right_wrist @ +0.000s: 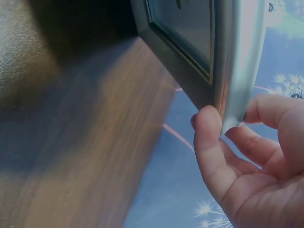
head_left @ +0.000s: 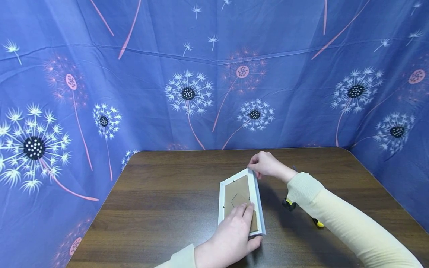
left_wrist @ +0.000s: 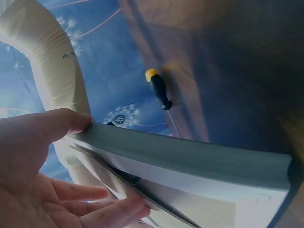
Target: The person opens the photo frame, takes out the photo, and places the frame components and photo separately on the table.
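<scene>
A picture frame [head_left: 254, 195] with a pale border is held tilted above the table, its brown back panel [head_left: 236, 186] facing the head camera. My left hand [head_left: 229, 232] grips the near end, fingers on the back panel and thumb at the frame's outer edge. In the left wrist view, the left thumb [left_wrist: 71, 121] lies on the edge of the frame [left_wrist: 190, 154]. My right hand [head_left: 268, 164] pinches the far right corner. In the right wrist view, thumb and fingers of the right hand [right_wrist: 251, 166] close on that corner of the frame [right_wrist: 237, 71], whose front partly shows.
A screwdriver [left_wrist: 159, 90] with a black and yellow handle lies on the wooden table [head_left: 161, 197]. In the head view, my right sleeve [head_left: 348, 219] partly covers black and yellow items, including one small black piece [head_left: 287, 204]. Blue dandelion-print cloth [head_left: 214, 93] hangs around the table.
</scene>
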Tool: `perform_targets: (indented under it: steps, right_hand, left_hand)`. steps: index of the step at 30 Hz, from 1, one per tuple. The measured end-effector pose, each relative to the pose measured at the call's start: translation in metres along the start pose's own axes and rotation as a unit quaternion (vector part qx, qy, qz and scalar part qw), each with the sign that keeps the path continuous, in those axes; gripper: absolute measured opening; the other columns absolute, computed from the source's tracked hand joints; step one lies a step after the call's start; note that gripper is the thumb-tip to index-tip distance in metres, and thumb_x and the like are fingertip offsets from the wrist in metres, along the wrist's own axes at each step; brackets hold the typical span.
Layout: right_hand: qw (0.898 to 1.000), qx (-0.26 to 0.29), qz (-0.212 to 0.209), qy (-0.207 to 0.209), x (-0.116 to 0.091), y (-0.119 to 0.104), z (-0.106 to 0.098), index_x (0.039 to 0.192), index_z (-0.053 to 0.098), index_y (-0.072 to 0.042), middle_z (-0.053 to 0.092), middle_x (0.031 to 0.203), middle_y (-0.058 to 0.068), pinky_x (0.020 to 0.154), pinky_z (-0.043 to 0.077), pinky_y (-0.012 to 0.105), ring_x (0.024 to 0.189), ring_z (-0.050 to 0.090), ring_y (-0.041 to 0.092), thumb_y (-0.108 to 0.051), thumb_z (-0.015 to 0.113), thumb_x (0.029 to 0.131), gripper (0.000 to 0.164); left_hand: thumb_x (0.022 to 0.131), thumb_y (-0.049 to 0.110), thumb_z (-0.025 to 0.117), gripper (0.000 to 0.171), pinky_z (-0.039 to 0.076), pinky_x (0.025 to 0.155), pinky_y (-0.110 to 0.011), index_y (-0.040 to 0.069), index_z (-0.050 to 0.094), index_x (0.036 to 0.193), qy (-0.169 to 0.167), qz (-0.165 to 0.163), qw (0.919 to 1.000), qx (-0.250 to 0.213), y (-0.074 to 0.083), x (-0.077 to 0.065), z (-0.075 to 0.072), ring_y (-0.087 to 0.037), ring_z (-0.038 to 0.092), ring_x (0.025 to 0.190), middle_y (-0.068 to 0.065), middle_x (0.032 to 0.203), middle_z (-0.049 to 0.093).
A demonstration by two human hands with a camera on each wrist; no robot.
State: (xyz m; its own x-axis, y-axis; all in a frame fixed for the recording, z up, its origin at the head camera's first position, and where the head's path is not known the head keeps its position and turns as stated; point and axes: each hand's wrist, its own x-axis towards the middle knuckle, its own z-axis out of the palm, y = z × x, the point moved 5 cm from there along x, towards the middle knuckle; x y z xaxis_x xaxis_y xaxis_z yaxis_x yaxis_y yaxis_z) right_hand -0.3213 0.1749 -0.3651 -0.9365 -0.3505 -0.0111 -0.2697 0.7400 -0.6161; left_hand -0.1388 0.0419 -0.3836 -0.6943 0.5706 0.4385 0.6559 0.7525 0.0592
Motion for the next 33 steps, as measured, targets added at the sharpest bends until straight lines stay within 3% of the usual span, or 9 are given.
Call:
perform_targets:
  steps: [5, 12, 19, 23, 28, 33]
  right_hand:
    - [1.0, -0.009, 0.006, 0.002, 0.001, -0.006, -0.001, 0.075, 0.069, -0.005, 0.057, 0.046, 0.001, 0.042, 0.054, 0.026, 0.044, 0.062, 0.019, -0.011, 0.06, 0.084, 0.014]
    - [1.0, 0.002, 0.027, -0.005, 0.002, -0.01, 0.0, 0.076, 0.068, -0.003, 0.057, 0.047, 0.003, 0.043, 0.055, 0.026, 0.042, 0.06, 0.014, -0.01, 0.06, 0.085, 0.014]
    - [0.999, 0.02, 0.034, -0.013, 0.002, -0.012, 0.0, 0.081, 0.069, -0.002, 0.058, 0.049, 0.004, 0.045, 0.055, 0.026, 0.043, 0.059, 0.012, -0.014, 0.061, 0.087, 0.016]
    - [0.998, 0.043, 0.033, -0.016, 0.001, -0.013, 0.0, 0.087, 0.07, 0.0, 0.059, 0.052, 0.004, 0.051, 0.058, 0.031, 0.046, 0.061, 0.013, -0.019, 0.061, 0.09, 0.022]
    - [0.997, 0.07, 0.04, -0.009, 0.002, -0.012, 0.002, 0.098, 0.069, 0.002, 0.061, 0.054, 0.003, 0.058, 0.059, 0.034, 0.049, 0.062, 0.013, -0.025, 0.056, 0.094, 0.03]
    - [0.989, 0.142, 0.038, -0.004, 0.003, -0.013, 0.006, 0.097, 0.066, 0.007, 0.059, 0.056, 0.003, 0.058, 0.059, 0.032, 0.052, 0.061, 0.012, -0.022, 0.052, 0.095, 0.033]
  left_hand:
    - [0.073, 0.051, 0.073, 0.075, 0.053, 0.088, -0.027, -0.003, 0.054, 0.121, 0.007, -0.014, 0.9999, 0.004, 0.002, 0.0, -0.003, -0.02, 0.06, 0.103, -0.012, 0.113, 0.061]
    - [0.068, 0.059, 0.075, 0.078, 0.055, 0.084, -0.026, -0.004, 0.058, 0.112, 0.058, -0.005, 0.9966, 0.058, 0.007, -0.001, -0.004, -0.02, 0.062, 0.096, -0.013, 0.105, 0.064]
    - [0.078, 0.055, 0.068, 0.076, 0.054, 0.09, -0.027, -0.009, 0.058, 0.117, 0.045, -0.002, 0.9956, 0.082, 0.008, -0.004, -0.003, -0.024, 0.065, 0.103, -0.018, 0.11, 0.066]
    - [0.083, 0.051, 0.064, 0.072, 0.053, 0.092, -0.028, -0.011, 0.056, 0.12, 0.037, -0.002, 0.9966, 0.073, 0.008, -0.007, -0.004, -0.026, 0.064, 0.106, -0.021, 0.114, 0.064]
    - [0.083, 0.048, 0.066, 0.069, 0.055, 0.088, -0.03, -0.011, 0.056, 0.12, 0.06, -0.023, 0.9973, 0.037, 0.003, -0.01, -0.006, -0.027, 0.063, 0.107, -0.021, 0.117, 0.063]
    - [0.084, 0.044, 0.067, 0.068, 0.057, 0.085, -0.032, -0.011, 0.055, 0.121, 0.073, -0.042, 0.9964, -0.001, -0.004, -0.013, -0.009, -0.028, 0.063, 0.107, -0.022, 0.119, 0.062]
